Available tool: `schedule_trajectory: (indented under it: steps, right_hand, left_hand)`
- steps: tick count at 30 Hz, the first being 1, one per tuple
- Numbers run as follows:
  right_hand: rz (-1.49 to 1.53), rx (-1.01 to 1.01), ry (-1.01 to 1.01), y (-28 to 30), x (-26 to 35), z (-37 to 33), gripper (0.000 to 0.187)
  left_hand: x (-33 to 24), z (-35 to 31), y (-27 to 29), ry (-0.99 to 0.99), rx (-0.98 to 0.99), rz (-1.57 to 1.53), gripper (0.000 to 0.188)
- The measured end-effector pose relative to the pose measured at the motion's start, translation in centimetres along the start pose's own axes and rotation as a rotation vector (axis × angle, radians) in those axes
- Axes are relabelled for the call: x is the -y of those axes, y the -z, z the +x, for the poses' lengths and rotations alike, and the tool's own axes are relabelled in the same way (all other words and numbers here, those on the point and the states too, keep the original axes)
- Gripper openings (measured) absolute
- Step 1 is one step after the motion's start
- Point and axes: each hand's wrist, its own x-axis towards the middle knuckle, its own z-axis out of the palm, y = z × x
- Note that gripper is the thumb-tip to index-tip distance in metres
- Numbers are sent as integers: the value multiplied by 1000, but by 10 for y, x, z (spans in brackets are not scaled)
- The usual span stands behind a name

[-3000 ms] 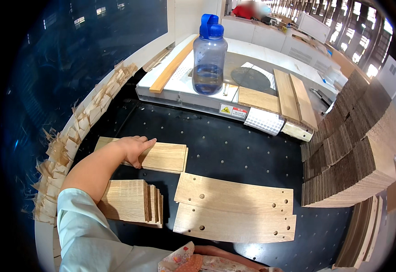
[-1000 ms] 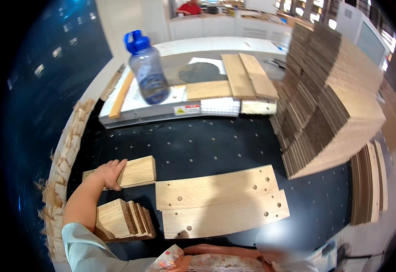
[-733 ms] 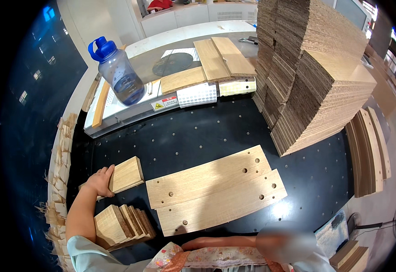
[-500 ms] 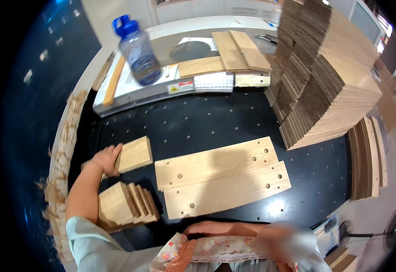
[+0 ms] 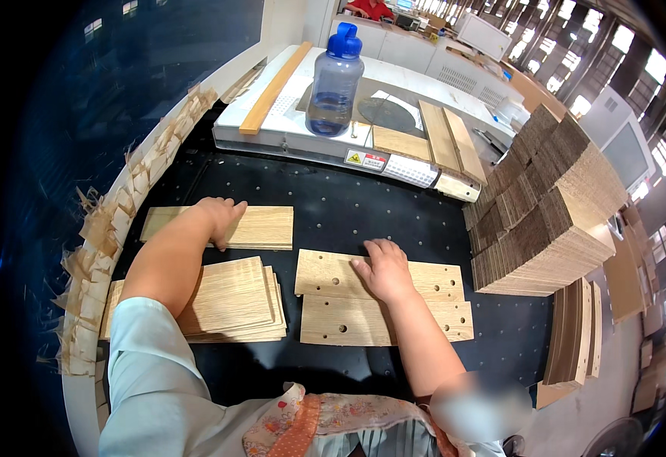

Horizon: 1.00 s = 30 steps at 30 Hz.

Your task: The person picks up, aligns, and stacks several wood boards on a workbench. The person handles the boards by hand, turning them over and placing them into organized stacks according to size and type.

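My left hand spans a plain wooden board at the left, which seems to lie on another. Its fingers are at the far edge and its thumb by the near edge. Closer to me, a fanned stack of thin wooden boards lies partly under my left forearm. My right hand rests on the farther drilled board, fingers apart, tips reaching past its far edge. A second drilled board lies alongside on the near side, partly covered by my right forearm.
A black worktop with small dots lies beneath. A blue-capped water bottle, a wood strip and several boards sit on a white machine ledge. Tall board stacks rise at the right. Frayed tape lines the left edge.
My right hand has come up from near my body onto the farther drilled board. My left hand stays on the plain board. The whole view has shifted and turned.
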Motion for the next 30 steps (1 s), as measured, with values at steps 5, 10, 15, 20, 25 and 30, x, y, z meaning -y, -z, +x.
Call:
schedule_trajectory:
  steps: [5, 10, 15, 20, 25, 30]
  right_hand:
    - [-136, 155, -81, -14, -10, -18, 37]
    - [-153, 111, -100, -8, -24, -31, 32]
    - [-202, 101, -184, 2, -42, -49, 33]
    - [-226, 67, -197, 1, -47, -46, 31]
    - [-287, 86, -252, -7, -50, -33, 31]
    - [-242, 78, -257, -9, -51, -33, 33]
  left_hand:
    - [2, 1, -3, 0, -15, -19, 119]
    - [-2, -6, 3, 20, 7, -46, 116]
    - [-6, -9, 7, 46, 27, -48, 118]
    - [4, 3, -4, 10, 27, -27, 125]
    - [2, 2, 0, 18, 39, -22, 125]
    - [3, 2, -3, 20, 40, -15, 124]
